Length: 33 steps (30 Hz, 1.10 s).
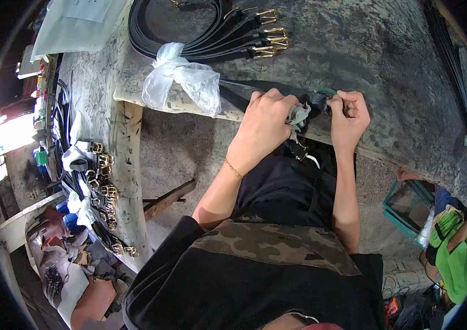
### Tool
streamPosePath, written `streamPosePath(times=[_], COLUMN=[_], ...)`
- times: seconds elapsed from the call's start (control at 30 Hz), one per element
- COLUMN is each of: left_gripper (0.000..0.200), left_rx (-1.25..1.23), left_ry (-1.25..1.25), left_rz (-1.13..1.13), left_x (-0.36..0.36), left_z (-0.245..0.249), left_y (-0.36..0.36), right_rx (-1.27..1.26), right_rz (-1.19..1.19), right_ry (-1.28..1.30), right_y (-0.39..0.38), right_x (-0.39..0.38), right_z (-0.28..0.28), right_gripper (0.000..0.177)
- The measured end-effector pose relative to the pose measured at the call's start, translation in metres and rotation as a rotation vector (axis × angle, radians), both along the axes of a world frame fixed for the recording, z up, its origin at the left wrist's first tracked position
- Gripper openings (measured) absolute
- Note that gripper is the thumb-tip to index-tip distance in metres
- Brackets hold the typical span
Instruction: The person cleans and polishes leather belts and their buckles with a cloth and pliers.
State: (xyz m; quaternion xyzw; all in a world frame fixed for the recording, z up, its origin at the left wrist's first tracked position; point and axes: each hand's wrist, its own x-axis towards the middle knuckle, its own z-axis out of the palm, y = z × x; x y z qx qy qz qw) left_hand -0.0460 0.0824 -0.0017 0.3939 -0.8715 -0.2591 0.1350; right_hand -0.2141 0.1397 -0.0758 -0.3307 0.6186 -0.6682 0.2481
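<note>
My left hand (265, 122) is closed, with a crumpled grey rag (299, 116) sticking out from its fingers. A black leather strap (234, 98) runs along the table edge and passes under this hand. To its right, my right hand (351, 116) has its fingers curled in a pinch beside a small dark object (319, 100). What those fingertips hold is too small to tell. Behind the hands lies a bundle of coiled black belts (211, 50) with gold buckles (275, 39), tied with clear plastic (184, 80).
The worn table (349, 49) spans the front. More buckled belts (107, 190) lie on a surface at left, above leather scraps (87, 291). A white plastic bag (76, 30) sits at upper left. A green-framed crate (409, 206) and a person in green (459, 256) are at right.
</note>
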Motion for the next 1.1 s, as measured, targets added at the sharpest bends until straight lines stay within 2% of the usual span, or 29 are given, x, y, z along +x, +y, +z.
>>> streamPosePath(times=[0.17, 0.33, 0.43, 0.57, 0.77, 0.83, 0.9, 1.03, 1.1], left_gripper=[0.041, 0.042, 0.042, 0.042, 0.04, 0.038, 0.033, 0.029, 0.029], left_rx=[-0.012, 0.001, -0.006, -0.003, -0.005, -0.017, 0.11, 0.085, 0.101], left_ry=[-0.003, -0.012, -0.019, -0.027, -0.026, -0.024, -0.016, 0.018, 0.053], left_rz=[0.005, 0.01, 0.008, 0.005, -0.001, -0.004, 0.083, 0.171, 0.304], left_x=[0.0, 0.0, 0.0, 0.0, -0.001, 0.0, -0.001, -0.014, -0.028], left_z=[-0.001, 0.001, 0.001, 0.001, 0.003, 0.002, 0.0, 0.002, 0.002], left_y=[0.0, 0.001, 0.001, 0.001, -0.002, -0.004, -0.007, -0.012, -0.013], right_rx=[-0.051, 0.024, -0.047, -0.028, 0.041, -0.074, -0.068, -0.116, -0.154], right_rz=[-0.013, 0.023, -0.003, -0.005, 0.026, -0.017, -0.039, -0.072, -0.064], right_ry=[-0.099, 0.06, -0.06, -0.061, 0.071, -0.089, -0.169, -0.367, -0.414], right_y=[-0.002, 0.001, -0.001, -0.001, 0.001, -0.001, -0.001, -0.004, -0.002], right_x=[0.002, -0.001, 0.002, 0.001, -0.002, 0.0, -0.001, -0.004, -0.008], right_z=[0.003, -0.002, 0.002, 0.0, -0.008, -0.004, 0.001, 0.001, -0.004], right_gripper=[0.006, 0.006, 0.006, 0.007, 0.01, 0.008, 0.006, 0.001, 0.001])
